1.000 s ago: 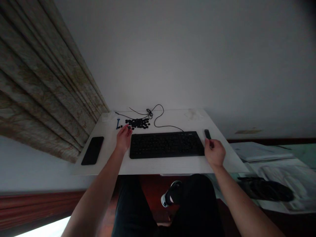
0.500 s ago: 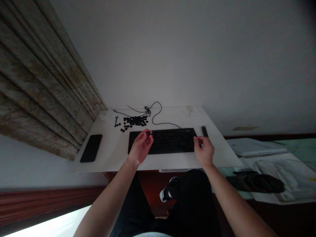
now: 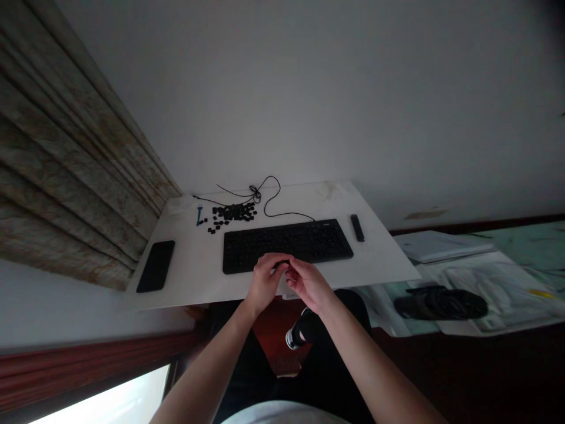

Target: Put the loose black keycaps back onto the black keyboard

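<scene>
Over the keyboard's [image 3: 286, 238] near edge, my left hand [image 3: 263, 280] and right hand [image 3: 311, 285] pinch a small dark piece [image 3: 286, 262], seemingly for steadiness; loose keycaps [image 3: 233, 212] lie just behind its left half, likely for easy reach.

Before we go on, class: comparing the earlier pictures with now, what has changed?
The left hand moved right, away from the small black pieces; the right hand moved left, away from the black stick. Their fingertips now meet at the near edge of the keyboard. The keyboard, phone and blue tool stayed put.
</scene>
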The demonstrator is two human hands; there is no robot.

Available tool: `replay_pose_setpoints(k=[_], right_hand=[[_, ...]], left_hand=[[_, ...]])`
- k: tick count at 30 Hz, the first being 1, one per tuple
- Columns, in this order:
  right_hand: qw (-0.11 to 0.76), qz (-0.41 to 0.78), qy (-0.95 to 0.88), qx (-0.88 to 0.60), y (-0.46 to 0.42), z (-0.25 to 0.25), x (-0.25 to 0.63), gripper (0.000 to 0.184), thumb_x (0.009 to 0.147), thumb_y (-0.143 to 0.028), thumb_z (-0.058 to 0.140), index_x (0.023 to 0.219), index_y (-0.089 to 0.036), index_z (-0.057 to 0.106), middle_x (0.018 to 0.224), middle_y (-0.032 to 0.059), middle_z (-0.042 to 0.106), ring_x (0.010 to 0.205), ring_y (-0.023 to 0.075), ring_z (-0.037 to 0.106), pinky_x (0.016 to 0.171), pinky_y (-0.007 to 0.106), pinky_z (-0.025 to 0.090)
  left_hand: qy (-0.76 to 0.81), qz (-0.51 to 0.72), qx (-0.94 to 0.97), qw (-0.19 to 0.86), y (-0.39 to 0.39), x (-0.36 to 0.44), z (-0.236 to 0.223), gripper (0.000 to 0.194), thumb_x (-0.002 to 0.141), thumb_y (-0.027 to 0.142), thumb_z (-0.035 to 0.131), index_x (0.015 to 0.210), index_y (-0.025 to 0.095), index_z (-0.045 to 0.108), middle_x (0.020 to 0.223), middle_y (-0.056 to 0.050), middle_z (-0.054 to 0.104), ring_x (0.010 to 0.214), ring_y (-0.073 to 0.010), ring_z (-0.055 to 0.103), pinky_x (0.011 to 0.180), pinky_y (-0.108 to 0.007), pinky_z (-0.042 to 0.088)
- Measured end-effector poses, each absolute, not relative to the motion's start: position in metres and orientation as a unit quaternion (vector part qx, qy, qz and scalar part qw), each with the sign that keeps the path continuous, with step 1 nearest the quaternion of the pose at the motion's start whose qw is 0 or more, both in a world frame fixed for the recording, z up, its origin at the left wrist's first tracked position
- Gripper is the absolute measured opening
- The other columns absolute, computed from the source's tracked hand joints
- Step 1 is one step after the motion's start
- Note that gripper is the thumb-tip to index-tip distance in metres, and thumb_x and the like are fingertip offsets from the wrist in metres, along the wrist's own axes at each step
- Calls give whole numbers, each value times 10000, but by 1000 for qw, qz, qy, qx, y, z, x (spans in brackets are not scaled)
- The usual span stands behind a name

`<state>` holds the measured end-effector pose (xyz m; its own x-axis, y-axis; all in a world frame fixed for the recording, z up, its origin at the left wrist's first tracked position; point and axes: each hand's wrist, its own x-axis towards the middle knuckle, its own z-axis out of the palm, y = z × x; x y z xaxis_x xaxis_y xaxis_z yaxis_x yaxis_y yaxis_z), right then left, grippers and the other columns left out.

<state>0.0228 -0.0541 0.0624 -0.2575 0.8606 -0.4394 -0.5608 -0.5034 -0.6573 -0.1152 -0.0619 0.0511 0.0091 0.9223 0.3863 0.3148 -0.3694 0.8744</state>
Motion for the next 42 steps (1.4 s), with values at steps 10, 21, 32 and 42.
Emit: replay_pose_setpoints(k=[10,21,32,42], right_hand=[[471,693,-265,-476,-65,46,55,418,564,-399,918,870,-184,730,808,31,719,714,143,648,650,267,513],[436,584,-430,-533,-45,33,71,465,566,-446,890,911,-173,740,708,-4,659,636,149,618,650,312,516],[331,633,-517,-472,-20,47,4,364,665,-450,825,862,-150,766,704,34,711,619,142,634,650,313,544],[178,597,-630,-464,17,64,-75,126,684,-212,818,788,-156,777,620,33,714,534,147,653,535,258,535]], left_hand=[[530,455,708,102,-58,-175,41,239,932,233,583,1154,234,673,1151,-89,698,1110,-238,641,994,-453,511],[632,478,586,169,-52,-265,14,245,847,168,534,1041,214,676,1057,-64,659,1004,-198,635,942,-362,522],[611,474,598,211,-52,-266,12,286,808,69,498,951,207,705,1018,-49,665,955,-177,634,867,-331,514],[604,454,615,226,-50,-270,8,283,778,67,543,949,219,710,1009,-52,672,976,-207,624,914,-387,507]])
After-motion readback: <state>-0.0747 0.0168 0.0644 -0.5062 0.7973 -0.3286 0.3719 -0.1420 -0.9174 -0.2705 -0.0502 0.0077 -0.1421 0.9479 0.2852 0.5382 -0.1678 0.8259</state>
